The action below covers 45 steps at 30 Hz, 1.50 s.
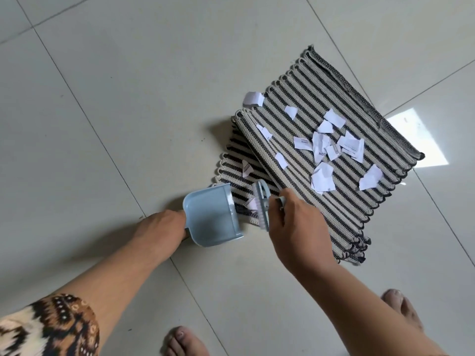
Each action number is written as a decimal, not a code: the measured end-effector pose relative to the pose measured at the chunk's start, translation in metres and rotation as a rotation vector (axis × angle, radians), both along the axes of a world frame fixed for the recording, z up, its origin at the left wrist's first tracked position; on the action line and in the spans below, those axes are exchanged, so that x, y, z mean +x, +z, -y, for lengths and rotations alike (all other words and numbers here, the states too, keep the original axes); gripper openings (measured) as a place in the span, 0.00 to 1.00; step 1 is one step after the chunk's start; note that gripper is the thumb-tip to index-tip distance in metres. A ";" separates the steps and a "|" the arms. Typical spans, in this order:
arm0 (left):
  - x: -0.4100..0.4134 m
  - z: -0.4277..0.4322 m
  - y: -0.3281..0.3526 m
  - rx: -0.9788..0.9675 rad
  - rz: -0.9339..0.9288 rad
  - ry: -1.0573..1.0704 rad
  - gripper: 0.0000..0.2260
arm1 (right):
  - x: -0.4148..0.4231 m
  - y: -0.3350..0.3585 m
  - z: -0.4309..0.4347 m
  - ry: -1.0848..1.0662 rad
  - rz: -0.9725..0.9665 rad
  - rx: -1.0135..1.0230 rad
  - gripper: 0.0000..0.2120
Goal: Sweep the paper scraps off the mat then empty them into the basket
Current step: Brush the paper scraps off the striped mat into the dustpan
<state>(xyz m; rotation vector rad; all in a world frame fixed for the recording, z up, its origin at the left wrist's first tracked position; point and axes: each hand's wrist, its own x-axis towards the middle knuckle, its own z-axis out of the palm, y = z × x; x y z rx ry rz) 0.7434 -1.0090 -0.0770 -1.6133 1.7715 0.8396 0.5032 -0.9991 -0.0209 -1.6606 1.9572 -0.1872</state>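
Pale grey floor tiles (102, 124) fill the frame, and on them, right of centre, lies the woven mat with black and cream stripes (347, 214), set at a slant; a second striped layer shows beneath its left edge, though whether that is a fold or another mat cannot be told. At lower centre the light blue plastic dustpan (210, 217) sits with its open lip against the mat's near-left corner, probably so that whatever is brushed off drops straight in. The left hand (164, 224) is curled round the dustpan's handle from the left, steadying it on the floor. The right hand (295, 227) grips the small blue hand brush with white bristles (259, 201), bristles down on the mat just beside the pan's lip, a placement that suits short strokes toward the pan. Most of the white torn paper scraps (323, 147) lie clustered in the middle of the mat, well apart from the pan; one small scrap (250, 202) sits between brush and lip. The pan looks empty, so sweeping seems barely begun. No basket is in view.
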 end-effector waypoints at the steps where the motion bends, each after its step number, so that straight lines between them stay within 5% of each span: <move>1: 0.000 0.000 -0.001 0.000 0.002 0.000 0.07 | -0.001 -0.001 0.000 0.004 -0.028 0.008 0.12; 8: -0.003 -0.001 -0.003 -0.011 0.074 -0.056 0.07 | 0.008 0.000 0.002 0.047 0.098 0.027 0.13; 18: -0.010 0.001 0.000 -0.014 0.124 -0.048 0.08 | 0.014 -0.010 -0.023 0.011 -0.003 0.016 0.13; 22: -0.010 -0.002 -0.001 -0.032 0.147 -0.058 0.08 | 0.024 -0.010 -0.028 -0.220 0.204 0.002 0.10; 26: -0.007 -0.007 -0.005 -0.034 0.147 -0.058 0.07 | 0.006 -0.006 -0.034 -0.351 0.141 -0.023 0.09; 33: -0.011 -0.010 -0.004 -0.038 0.148 -0.026 0.05 | 0.028 -0.009 -0.031 -0.102 0.161 0.071 0.12; 45: -0.007 -0.012 -0.002 -0.020 0.096 0.029 0.04 | -0.020 0.042 -0.003 -0.264 0.230 -0.234 0.13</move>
